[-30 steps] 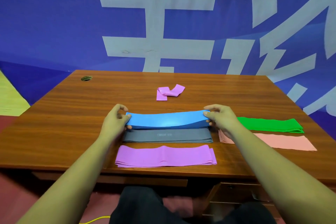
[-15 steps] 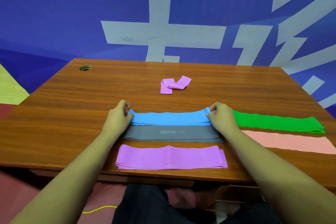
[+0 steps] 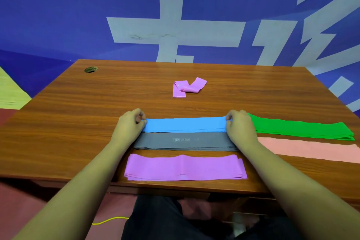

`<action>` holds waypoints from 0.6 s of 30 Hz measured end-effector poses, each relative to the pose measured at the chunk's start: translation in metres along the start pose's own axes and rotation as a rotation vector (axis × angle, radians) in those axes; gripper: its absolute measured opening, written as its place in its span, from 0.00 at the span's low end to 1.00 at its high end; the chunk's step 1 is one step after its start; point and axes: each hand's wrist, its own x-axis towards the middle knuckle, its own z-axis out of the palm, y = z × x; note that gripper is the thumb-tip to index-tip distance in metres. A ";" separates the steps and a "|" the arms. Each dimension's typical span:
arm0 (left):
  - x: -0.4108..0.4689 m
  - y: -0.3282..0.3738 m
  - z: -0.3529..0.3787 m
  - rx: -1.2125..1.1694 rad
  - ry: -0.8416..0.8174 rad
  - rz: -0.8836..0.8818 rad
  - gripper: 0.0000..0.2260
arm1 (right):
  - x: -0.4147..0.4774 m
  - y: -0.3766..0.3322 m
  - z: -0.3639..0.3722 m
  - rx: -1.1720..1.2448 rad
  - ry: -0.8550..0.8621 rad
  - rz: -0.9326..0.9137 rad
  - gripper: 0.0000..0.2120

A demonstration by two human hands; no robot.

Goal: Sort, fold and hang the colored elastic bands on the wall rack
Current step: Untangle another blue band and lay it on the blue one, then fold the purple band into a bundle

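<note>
My left grip (image 3: pixel 128 126) and right grip (image 3: pixel 240 126) pinch the ends of the blue band (image 3: pixel 185 125) at frame centre. I judge its folding nearly done; next I release and fold the green band (image 3: pixel 302 129).

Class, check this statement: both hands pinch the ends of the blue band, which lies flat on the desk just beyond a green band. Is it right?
One detail is wrong. In the head view the left hand and right hand pinch the ends of the blue band, flat on the desk, just beyond a grey band, not a green one. The green band lies off to the right.
</note>
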 end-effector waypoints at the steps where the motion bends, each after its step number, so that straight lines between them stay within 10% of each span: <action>1: 0.000 0.000 0.001 0.043 -0.014 0.006 0.06 | 0.000 -0.001 0.000 -0.034 -0.006 0.006 0.11; 18: 0.113 0.064 0.047 -0.017 -0.070 0.029 0.03 | 0.106 -0.069 0.021 0.051 -0.207 -0.137 0.16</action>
